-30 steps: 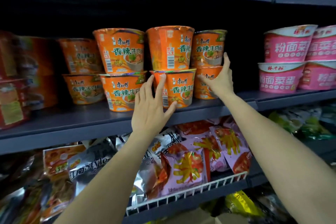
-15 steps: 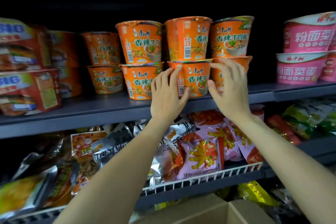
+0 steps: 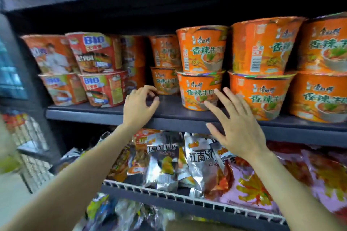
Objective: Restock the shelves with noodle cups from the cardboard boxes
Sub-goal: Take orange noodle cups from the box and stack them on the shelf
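Orange noodle cups (image 3: 201,48) stand stacked two high on the dark shelf (image 3: 169,116), in several columns running right. My left hand (image 3: 138,107) hovers at the shelf's front edge, left of the lower cup (image 3: 197,90), fingers loosely curled and holding nothing. My right hand (image 3: 238,125) is spread open in front of the shelf edge, just below and before the cups, touching none that I can see. No cardboard box shows clearly.
Red "BIG" noodle bowls (image 3: 95,52) are stacked at the shelf's left. Below, a wire-fronted shelf (image 3: 169,193) holds silver and pink snack bags (image 3: 163,157). A dark upright post (image 3: 28,80) bounds the left side.
Both hands have come off the lower orange cups and drawn back toward the shelf edge. The view has swung left, bringing the red bowls into view.
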`<state>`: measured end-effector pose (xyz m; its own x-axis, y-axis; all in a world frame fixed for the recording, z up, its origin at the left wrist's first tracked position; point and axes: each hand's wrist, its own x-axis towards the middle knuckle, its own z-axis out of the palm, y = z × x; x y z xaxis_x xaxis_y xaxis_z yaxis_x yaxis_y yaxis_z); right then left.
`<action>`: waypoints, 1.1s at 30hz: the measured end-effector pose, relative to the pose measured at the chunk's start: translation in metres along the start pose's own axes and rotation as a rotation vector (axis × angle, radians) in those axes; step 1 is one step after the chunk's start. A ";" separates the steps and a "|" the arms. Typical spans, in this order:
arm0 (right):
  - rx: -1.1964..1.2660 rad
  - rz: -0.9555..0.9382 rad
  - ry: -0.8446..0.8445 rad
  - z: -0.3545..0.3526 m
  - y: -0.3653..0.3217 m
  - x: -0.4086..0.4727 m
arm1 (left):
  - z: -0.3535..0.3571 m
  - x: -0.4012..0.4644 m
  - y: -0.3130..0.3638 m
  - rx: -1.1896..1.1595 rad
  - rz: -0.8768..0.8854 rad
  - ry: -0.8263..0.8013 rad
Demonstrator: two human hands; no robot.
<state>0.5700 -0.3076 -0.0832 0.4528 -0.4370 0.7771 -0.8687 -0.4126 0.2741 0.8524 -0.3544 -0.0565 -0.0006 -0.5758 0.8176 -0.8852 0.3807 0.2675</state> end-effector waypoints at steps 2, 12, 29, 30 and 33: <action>0.008 0.002 0.009 0.001 0.000 0.001 | -0.004 0.008 -0.014 0.075 0.009 -0.085; 0.252 -0.019 0.241 -0.008 -0.046 0.055 | 0.019 0.065 -0.028 -0.108 -0.271 -0.323; 0.419 0.595 -0.168 0.111 -0.075 0.218 | 0.060 0.110 -0.049 -0.264 -0.195 -0.242; 0.406 0.539 -0.140 0.110 -0.074 0.215 | 0.056 0.110 -0.051 -0.249 -0.180 -0.233; 0.251 0.297 -0.136 0.102 -0.075 0.206 | 0.046 0.104 -0.054 -0.148 -0.127 -0.246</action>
<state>0.7491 -0.4480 -0.0010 0.2270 -0.6609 0.7153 -0.8971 -0.4278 -0.1106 0.8784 -0.4680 -0.0096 -0.0228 -0.7761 0.6302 -0.8082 0.3854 0.4453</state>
